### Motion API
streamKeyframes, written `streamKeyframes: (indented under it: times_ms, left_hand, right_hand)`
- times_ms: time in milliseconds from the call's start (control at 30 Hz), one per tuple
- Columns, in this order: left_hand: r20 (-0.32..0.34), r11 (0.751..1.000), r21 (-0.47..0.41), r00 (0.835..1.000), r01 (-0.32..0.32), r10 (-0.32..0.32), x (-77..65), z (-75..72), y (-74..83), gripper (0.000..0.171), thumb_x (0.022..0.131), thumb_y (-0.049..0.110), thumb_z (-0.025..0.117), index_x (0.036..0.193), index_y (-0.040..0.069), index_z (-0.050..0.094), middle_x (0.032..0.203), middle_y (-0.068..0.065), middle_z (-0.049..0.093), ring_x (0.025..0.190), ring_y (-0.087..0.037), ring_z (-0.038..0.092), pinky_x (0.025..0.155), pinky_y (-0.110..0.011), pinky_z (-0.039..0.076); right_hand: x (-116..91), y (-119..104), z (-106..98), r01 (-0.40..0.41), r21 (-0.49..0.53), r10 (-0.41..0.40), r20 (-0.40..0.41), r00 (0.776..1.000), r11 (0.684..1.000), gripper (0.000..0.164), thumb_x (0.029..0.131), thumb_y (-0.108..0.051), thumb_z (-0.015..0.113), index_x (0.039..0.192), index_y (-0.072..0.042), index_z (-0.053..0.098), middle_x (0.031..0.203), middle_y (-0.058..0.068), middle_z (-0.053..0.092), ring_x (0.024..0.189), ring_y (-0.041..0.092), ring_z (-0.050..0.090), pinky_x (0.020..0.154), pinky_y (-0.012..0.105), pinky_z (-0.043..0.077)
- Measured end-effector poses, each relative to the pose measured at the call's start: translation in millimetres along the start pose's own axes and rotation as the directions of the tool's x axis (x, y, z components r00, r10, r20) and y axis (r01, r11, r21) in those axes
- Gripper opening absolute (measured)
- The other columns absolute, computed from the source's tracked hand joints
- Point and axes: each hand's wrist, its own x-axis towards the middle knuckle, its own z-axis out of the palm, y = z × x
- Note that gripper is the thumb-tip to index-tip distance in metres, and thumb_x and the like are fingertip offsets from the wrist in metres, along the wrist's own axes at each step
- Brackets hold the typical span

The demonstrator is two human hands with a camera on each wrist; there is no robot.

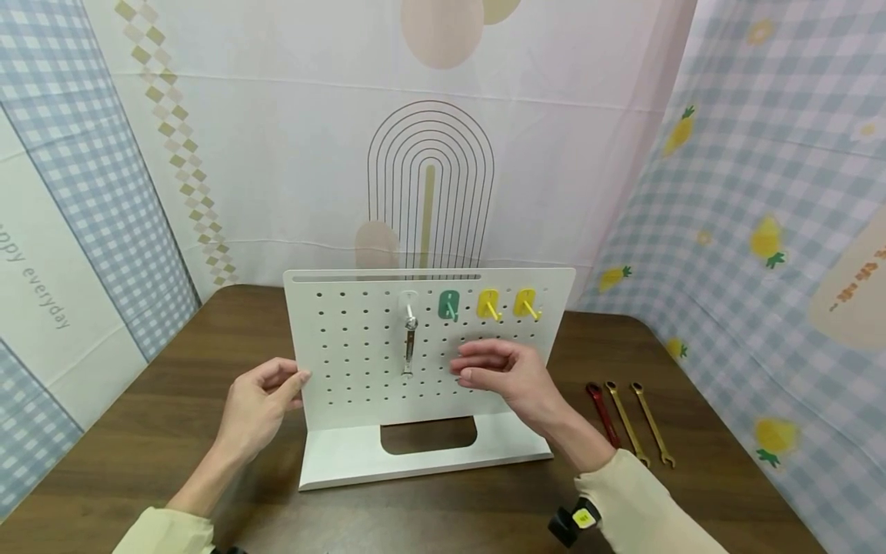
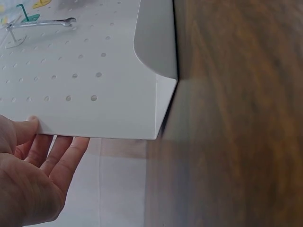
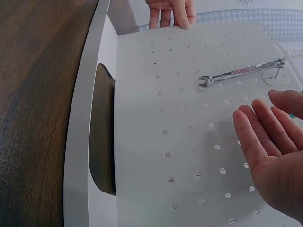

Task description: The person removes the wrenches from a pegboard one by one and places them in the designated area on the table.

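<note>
A white pegboard point(image 1: 360, 346) stands upright on its own base. My left hand point(image 1: 258, 404) pinches its left edge, thumb on the front and fingers behind, as the left wrist view shows. From the white hook point(image 1: 408, 298) a silver combination wrench point(image 1: 410, 350) hangs straight down. My right hand point(image 1: 508, 378) holds nothing; its fingers reach out in front of the board, to the right of the wrench. A green hook point(image 1: 448, 302) and two yellow hooks, one inner point(image 1: 488, 302) and one outer point(image 1: 525, 300), sit bare along the top row.
On the brown wooden table point(image 1: 173, 354), right of the board, lie a red wrench point(image 1: 603, 413) and two gold wrenches, one nearer the board point(image 1: 626, 422) and one farther right point(image 1: 653, 423). A patterned white curtain point(image 1: 291, 154) hangs behind; checked cloth covers both sides.
</note>
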Motion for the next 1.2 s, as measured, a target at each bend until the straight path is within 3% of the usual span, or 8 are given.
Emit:
streamKeyframes:
  times_ms: [367,633,867,1200]
  left_hand:
    - [-0.008,1.000,-0.013,1.000,0.000,0.000,-1.4,1.4,0.5,0.019,0.102,0.014,0.073,0.108,-0.004,0.073,0.104,-0.016,0.078,0.073,-0.006,0.071,0.068,-0.022,0.064]
    - [-0.006,1.000,-0.010,1.000,0.004,-0.004,-1.0,0.9,0.4,0.019,0.102,0.015,0.073,0.109,-0.003,0.073,0.101,-0.014,0.078,0.073,-0.005,0.071,0.069,-0.023,0.065]
    - [-0.007,1.000,-0.005,1.000,0.006,-0.006,-0.7,0.7,1.0,0.019,0.102,0.015,0.073,0.108,-0.004,0.073,0.099,-0.014,0.077,0.072,-0.007,0.071,0.069,-0.025,0.065]
    - [-0.011,1.000,-0.028,1.000,0.001,-0.001,0.6,1.9,0.3,0.018,0.102,0.013,0.073,0.107,-0.004,0.073,0.098,-0.013,0.077,0.071,-0.007,0.070,0.068,-0.025,0.065]
  right_hand:
    - [6.8,3.0,12.9,0.033,0.010,-0.033,-0.004,0.999,0.999,0.041,0.092,-0.001,0.079,0.131,0.006,0.067,0.124,0.022,0.075,0.113,0.032,0.076,0.095,0.035,0.064]
    - [11.1,4.8,20.3,0.047,0.020,-0.047,-0.009,0.999,0.999,0.040,0.093,0.000,0.078,0.131,0.006,0.067,0.125,0.023,0.075,0.115,0.028,0.076,0.098,0.035,0.063]
    - [16.3,7.4,27.0,0.055,0.022,-0.055,-0.013,0.998,0.998,0.037,0.095,0.000,0.076,0.130,0.005,0.067,0.127,0.022,0.074,0.120,0.035,0.072,0.099,0.034,0.063]
    - [24.7,9.8,33.9,0.080,0.041,-0.080,0.018,0.997,0.996,0.039,0.095,0.002,0.074,0.133,0.004,0.066,0.132,0.024,0.071,0.123,0.033,0.071,0.101,0.033,0.061]
